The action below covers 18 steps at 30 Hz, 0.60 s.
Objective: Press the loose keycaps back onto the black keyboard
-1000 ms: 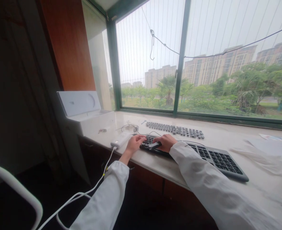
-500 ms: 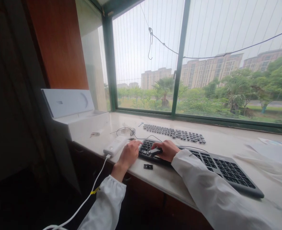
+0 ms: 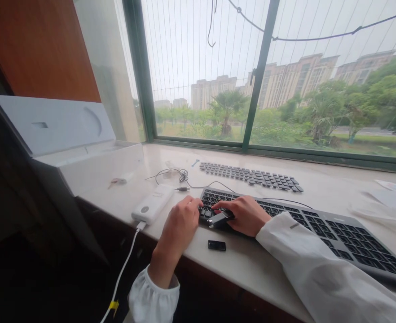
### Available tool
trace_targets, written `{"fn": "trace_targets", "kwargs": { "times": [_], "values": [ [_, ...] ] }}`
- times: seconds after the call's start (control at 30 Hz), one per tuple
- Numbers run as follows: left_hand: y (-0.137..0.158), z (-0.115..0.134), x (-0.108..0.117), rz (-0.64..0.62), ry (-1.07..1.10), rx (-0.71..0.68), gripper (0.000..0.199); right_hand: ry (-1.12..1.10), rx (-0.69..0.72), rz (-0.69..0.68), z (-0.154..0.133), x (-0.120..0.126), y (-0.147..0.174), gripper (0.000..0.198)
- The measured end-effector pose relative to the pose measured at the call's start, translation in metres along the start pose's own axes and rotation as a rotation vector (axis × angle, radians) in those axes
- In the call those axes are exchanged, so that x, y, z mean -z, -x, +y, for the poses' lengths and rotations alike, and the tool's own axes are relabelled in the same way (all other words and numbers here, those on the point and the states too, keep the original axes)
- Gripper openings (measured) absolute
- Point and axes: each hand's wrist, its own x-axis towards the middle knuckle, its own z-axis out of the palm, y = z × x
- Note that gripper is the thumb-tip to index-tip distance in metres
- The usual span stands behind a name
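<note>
A dark keyboard (image 3: pixel 285 214) lies along the front of the tabletop, with most of its keycaps off. At its left end, my left hand (image 3: pixel 181 223) is closed, fingers curled against the corner. My right hand (image 3: pixel 247 214) rests over the keyboard's left part and grips a short black tool with a silver tip (image 3: pixel 220 219), whose exact kind I cannot make out. The right index finger reaches out to the keys at the left. In front of the keyboard lies a small black rectangular piece (image 3: pixel 217 245). Loose keycaps (image 3: pixel 248 174) stand in rows behind it.
Left of my left hand is a white power bank (image 3: pixel 154 204) with a white cable (image 3: pixel 125 269). A thin black cable (image 3: pixel 183 176) lies coiled behind it. An open white box (image 3: pixel 100 166) stands at the left, papers (image 3: pixel 389 204) at the right, and a window behind.
The view has come closer and tilted down. My left index finger, stretched over the keys before, is now drawn in at the keyboard's corner. The right hand still holds the black tool.
</note>
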Motion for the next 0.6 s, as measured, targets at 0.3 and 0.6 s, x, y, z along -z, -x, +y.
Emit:
{"fn": "trace_targets", "kwargs": {
  "times": [0.3, 0.6],
  "values": [
    [0.0007, 0.0010, 0.0025, -0.050, -0.002, 0.026, 0.034, 0.046, -0.023, 0.006, -0.0005, 0.0014, -0.0007, 0.040],
    [-0.0012, -0.0031, -0.0024, -0.061, 0.008, 0.051, 0.037, 0.011, -0.030, -0.020, 0.0008, -0.0006, -0.0021, 0.048]
  ]
}}
